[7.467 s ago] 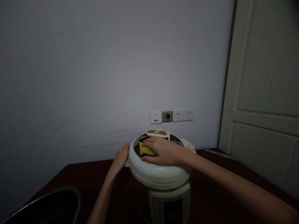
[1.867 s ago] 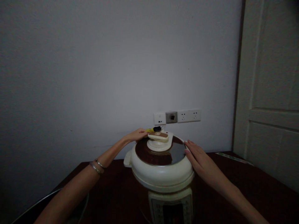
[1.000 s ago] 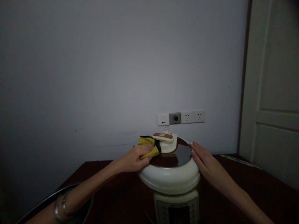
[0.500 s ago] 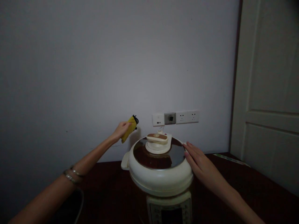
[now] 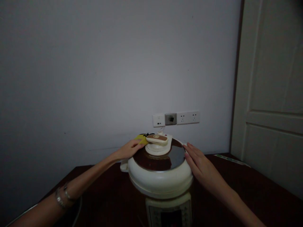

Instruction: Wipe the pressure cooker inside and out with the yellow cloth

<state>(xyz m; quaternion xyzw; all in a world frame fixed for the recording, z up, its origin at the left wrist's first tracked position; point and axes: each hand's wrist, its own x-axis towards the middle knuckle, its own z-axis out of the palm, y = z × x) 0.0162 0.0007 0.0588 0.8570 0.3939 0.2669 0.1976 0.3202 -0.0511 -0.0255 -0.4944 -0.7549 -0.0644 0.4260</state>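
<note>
a dark red desk [image 5: 109,186] fills the bottom of the frame, next to a plain gray wall [image 5: 118,78]. a pale door [image 5: 272,94] is on the right, and white sockets [image 5: 188,117] sit near the middle. a thin strip [image 5: 232,160] lies on the desk at lower right. the big white pot [image 5: 161,181] stands low in the middle. the mark on its handle [image 5: 156,138] is too small to read, and the front panel [image 5: 168,205] is too dark. a moment ago the yellow cloth [image 5: 141,138] was up in the air; now the left hand [image 5: 129,148] grips it at the lid's back left, by the handle. the right hand [image 5: 201,164] still rests on the lid's right edge, fingers straight, not gripping.
</note>
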